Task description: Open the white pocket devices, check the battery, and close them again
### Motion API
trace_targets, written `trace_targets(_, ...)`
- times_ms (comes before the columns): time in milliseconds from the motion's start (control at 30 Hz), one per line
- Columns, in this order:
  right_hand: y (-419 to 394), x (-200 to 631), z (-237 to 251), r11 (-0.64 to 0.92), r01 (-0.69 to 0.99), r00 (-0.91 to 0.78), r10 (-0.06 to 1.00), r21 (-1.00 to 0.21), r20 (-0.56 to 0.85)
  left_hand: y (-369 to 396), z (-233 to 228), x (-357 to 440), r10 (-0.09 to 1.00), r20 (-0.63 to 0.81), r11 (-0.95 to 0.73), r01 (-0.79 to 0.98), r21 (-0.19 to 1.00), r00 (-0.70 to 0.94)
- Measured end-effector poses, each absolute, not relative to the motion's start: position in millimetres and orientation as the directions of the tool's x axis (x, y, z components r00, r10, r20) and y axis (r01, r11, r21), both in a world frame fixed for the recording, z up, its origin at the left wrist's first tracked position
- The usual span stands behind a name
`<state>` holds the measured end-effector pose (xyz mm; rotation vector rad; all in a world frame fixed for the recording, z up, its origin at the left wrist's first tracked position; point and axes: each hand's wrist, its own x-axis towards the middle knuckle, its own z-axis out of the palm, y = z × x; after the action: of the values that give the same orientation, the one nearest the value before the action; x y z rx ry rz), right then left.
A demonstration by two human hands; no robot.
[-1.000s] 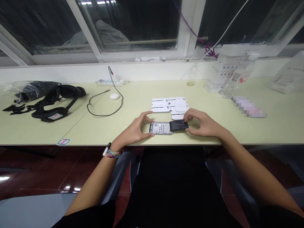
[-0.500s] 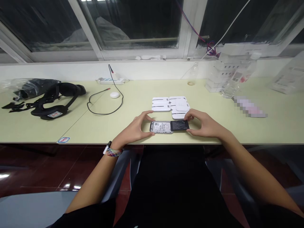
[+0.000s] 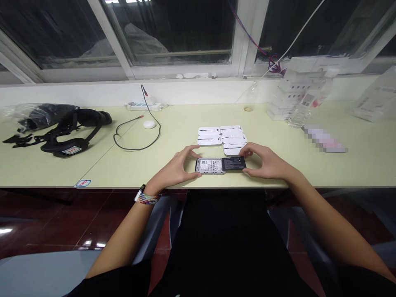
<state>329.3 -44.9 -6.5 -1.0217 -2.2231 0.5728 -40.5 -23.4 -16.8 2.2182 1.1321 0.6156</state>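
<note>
My left hand [image 3: 179,168] grips the left end of a small opened device [image 3: 209,166], thumb on the near edge and fingers on the far edge. A label with a square code and fine print covers the device's inside. Between the thumb and fingers of my right hand [image 3: 265,161] is a flat black battery [image 3: 234,163] with small white print. The battery's left edge meets the device's right end; whether it overlaps I cannot tell. Just beyond lie several white rounded covers [image 3: 209,140] with black stripes, some side by side, with a smaller white piece [image 3: 236,138] on top.
A black headset [image 3: 76,132] lies at the left beside a plastic bag [image 3: 46,115]. A black cable [image 3: 136,148] curls around a white round case [image 3: 149,124] near a power strip [image 3: 145,106]. Clear bottles [image 3: 300,115] and white boxes [image 3: 286,99] stand at the back right.
</note>
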Motion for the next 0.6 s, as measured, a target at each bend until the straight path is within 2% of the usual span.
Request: trace_targets(600, -44.8, 329.7, -7.2, 0.607, 0.518, -0.516, 0.784, -0.603, 0.345, -23.5, -17.3, -41.6, 0.83, 0.142, -0.49, 0.581, 0.65, 0.54)
